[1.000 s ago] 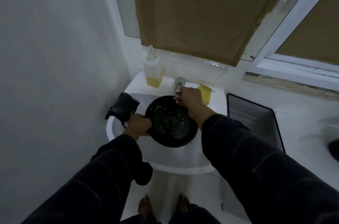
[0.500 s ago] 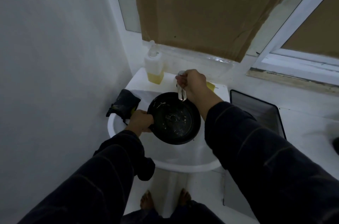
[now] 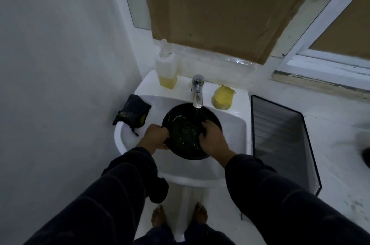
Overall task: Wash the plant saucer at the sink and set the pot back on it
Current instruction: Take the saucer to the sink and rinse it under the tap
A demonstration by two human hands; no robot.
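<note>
A: Left hand?
B: Curled round the left rim of the black plant saucer, gripping it.
A: Right hand?
B: Laid inside the saucer at its right side, fingers bent down onto the wet floor of it; pressing or gripping, cannot tell.
A: Saucer's place and facing?
B: In the basin of the white sink, under the tap, open side up and tipped toward the near edge. Round, so no long axis. Thin stream of water falling into its far part.
A: Counts?
B: One saucer, one tap, one soap bottle far left, one yellow sponge right of the tap, one dark cloth on the left rim, one black mesh tray right of the sink.
</note>
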